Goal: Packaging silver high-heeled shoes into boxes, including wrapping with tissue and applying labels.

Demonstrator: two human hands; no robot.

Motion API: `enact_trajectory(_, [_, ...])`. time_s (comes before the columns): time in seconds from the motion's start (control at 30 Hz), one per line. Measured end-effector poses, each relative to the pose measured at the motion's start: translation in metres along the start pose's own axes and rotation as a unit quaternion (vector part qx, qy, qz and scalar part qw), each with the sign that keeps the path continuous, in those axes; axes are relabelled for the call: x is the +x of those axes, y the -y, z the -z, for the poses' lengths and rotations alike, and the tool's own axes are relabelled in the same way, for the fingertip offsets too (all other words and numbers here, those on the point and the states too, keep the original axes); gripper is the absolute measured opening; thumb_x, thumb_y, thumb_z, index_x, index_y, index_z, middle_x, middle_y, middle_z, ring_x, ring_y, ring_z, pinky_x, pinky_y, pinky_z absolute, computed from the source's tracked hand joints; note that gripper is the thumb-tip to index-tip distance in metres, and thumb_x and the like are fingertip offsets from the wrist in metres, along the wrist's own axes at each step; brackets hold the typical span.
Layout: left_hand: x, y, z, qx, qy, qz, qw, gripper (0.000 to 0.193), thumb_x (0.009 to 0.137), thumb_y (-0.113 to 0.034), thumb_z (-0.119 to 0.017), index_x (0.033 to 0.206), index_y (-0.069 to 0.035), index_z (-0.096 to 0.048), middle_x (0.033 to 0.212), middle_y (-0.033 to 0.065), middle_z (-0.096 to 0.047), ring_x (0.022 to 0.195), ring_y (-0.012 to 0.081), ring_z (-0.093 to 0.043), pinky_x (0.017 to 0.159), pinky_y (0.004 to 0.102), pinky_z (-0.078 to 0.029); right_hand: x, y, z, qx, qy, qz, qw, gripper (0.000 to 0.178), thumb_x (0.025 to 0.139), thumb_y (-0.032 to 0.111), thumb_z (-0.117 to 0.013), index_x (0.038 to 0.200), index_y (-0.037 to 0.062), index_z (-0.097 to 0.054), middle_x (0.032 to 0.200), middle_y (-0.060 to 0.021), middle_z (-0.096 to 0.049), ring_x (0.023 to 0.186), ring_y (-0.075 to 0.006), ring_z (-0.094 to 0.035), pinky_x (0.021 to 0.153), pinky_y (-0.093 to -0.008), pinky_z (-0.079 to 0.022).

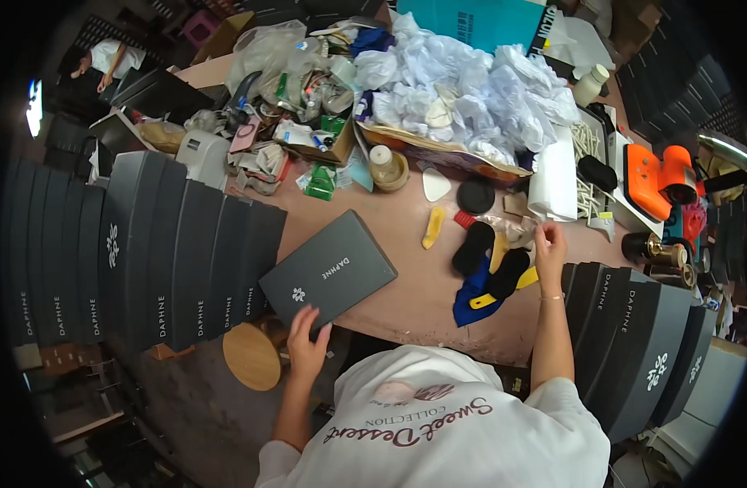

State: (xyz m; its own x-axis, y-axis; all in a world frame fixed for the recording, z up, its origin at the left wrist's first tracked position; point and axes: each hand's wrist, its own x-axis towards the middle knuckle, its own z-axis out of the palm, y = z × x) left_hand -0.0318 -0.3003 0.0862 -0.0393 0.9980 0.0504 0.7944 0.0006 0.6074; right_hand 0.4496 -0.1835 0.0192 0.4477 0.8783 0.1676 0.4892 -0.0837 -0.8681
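A closed dark grey shoe box (pixel 329 268) lies tilted on the table in front of me. At its near edge is my left hand (pixel 307 346), fingers apart and touching the box. My right hand (pixel 550 244) is raised beside a white roll (pixel 554 183), thumb and fingers drawn together; what they hold, if anything, I cannot make out. Crumpled clear plastic (pixel 512 231) lies just left of those fingers. Closer to me are black brushes (pixel 473 248), one with a yellow handle (pixel 481 302), on a blue cloth (pixel 469 307).
Stacks of grey shoe boxes (pixel 138 244) line the left, with more boxes (pixel 642 342) at the right. A carton of crumpled white tissue (pixel 463 89) fills the back. Nearby stand a bottle (pixel 385 167), a round black lid (pixel 476 196) and an orange device (pixel 658 179). Another person (pixel 113 58) sits far left.
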Motion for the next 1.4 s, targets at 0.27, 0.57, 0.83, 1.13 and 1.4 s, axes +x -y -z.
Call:
enact_trajectory(0.27, [0.137, 0.046, -0.055, 0.125, 0.104, -0.143, 0.976, 0.074, 0.078, -0.043, -0.07, 0.138, -0.01, -0.041, 0.145, 0.0192, -0.031, 0.135, 0.0361, -0.026, 0.11, 0.0553, -0.016, -0.109, 0.118, -0.125, 0.072, 0.217, 0.062, 0.972, 0.011, 0.084, 0.006, -0.064, 0.095, 0.0032, -0.063, 0.083, -0.0077, -0.062, 0.072, -0.0166, -0.06, 0.066, -0.0284, -0.048])
enact_trajectory(0.57, [0.129, 0.063, -0.079, 0.108, 0.056, -0.163, 0.979, 0.07, 0.081, -0.048, -0.064, 0.138, -0.013, -0.042, 0.144, 0.0192, -0.032, 0.136, 0.0348, -0.026, 0.108, 0.0601, -0.013, -0.171, 0.115, -0.197, -0.136, 0.142, 0.214, 0.957, 0.012, 0.079, 0.011, -0.067, 0.091, 0.0072, -0.066, 0.085, -0.0088, -0.059, 0.081, -0.0294, -0.055, 0.073, -0.0394, -0.041])
enact_trajectory(0.83, [0.13, 0.061, -0.074, 0.103, 0.059, -0.155, 0.981, 0.07, 0.08, -0.047, -0.064, 0.137, -0.013, -0.042, 0.143, 0.0202, -0.032, 0.135, 0.0354, -0.027, 0.108, 0.0593, -0.012, -0.157, 0.108, -0.204, -0.112, 0.19, 0.159, 0.962, 0.007, 0.079, 0.01, -0.067, 0.079, 0.0049, -0.061, 0.078, -0.0126, -0.057, 0.078, -0.0326, -0.054, 0.071, -0.0414, -0.041])
enact_trajectory(1.13, [0.132, 0.061, -0.078, 0.129, 0.058, -0.154, 0.978, 0.066, 0.084, -0.047, -0.061, 0.137, -0.013, -0.043, 0.144, 0.0194, -0.032, 0.134, 0.0354, -0.028, 0.108, 0.0593, -0.014, -0.163, 0.104, -0.191, -0.09, 0.215, 0.133, 0.963, 0.009, 0.078, 0.012, -0.069, 0.081, 0.0055, -0.064, 0.075, -0.0121, -0.056, 0.079, -0.0311, -0.055, 0.072, -0.0382, -0.041])
enact_trajectory(1.4, [0.129, 0.061, -0.076, 0.141, 0.07, -0.149, 0.976, 0.062, 0.086, -0.046, -0.058, 0.137, -0.013, -0.043, 0.144, 0.0205, -0.032, 0.134, 0.0365, -0.028, 0.108, 0.0592, -0.014, -0.155, 0.111, -0.199, -0.002, 0.19, 0.03, 0.981, 0.011, 0.082, 0.01, -0.065, 0.078, 0.0016, -0.06, 0.074, -0.0157, -0.058, 0.07, -0.034, -0.057, 0.064, -0.0412, -0.045])
